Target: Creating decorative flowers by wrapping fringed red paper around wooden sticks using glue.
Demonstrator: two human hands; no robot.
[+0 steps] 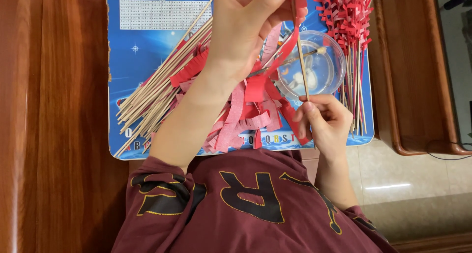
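Observation:
My left hand [246, 27] is raised over the blue mat [142, 61], fingers closed on the top of a thin wooden stick [301, 61] and on a red fringed paper strip [287, 49] that trails down from it. My right hand [324, 122] pinches the lower end of the same stick near the mat's front edge. The stick stands almost upright between both hands, in front of a clear round bowl [334, 68].
A bundle of bare wooden sticks [157, 90] lies on the mat's left part. Loose red and pink fringed strips [241, 122] are heaped in the middle. Finished red-topped sticks [351, 27] lie at the right. A brush rests in the bowl. Wooden furniture [413, 86] stands right.

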